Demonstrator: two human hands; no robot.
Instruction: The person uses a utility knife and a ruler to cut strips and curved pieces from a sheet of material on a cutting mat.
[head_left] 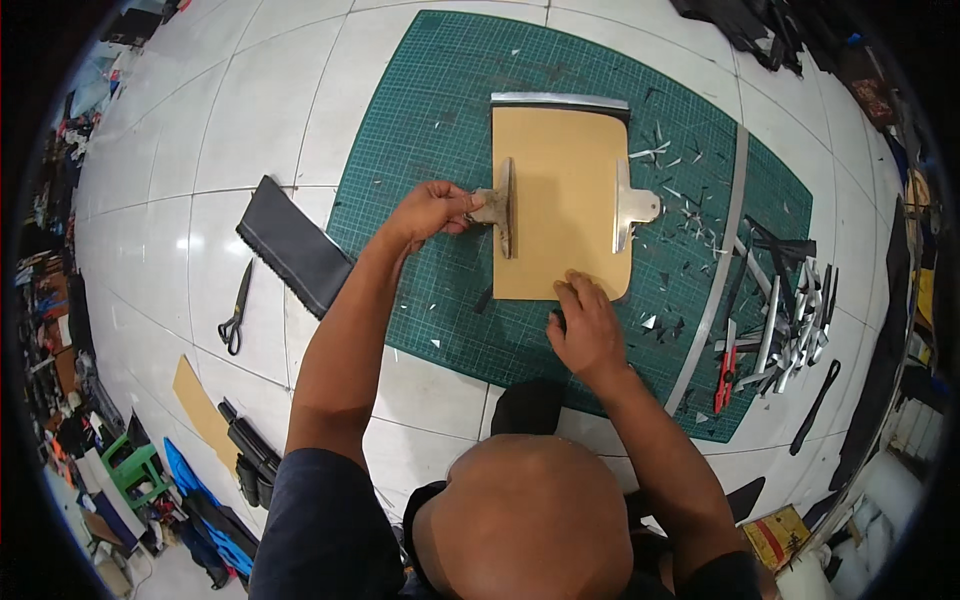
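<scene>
On the green cutting mat (450, 130) lies a tan board (560, 150) with rounded right corners and dark material showing along its top edge. My left hand (432, 215) pinches the handle of a worn metal bulldog clip (506, 210) at the board's left edge. A shinier bulldog clip (630, 207) grips the right edge. My right hand (590, 325) rests at the lower edge, its fingertips on the board and its thumb apart from the fingers. Along the top edge runs a silver metal strip (560, 101).
A long metal ruler (712, 290) crosses the mat's right side. Beyond it are a red cutter (726, 375) and a pile of black and silver offcuts (800, 315). Scissors (236, 310) and a folded black piece (290, 245) lie at left. Small scraps litter the mat.
</scene>
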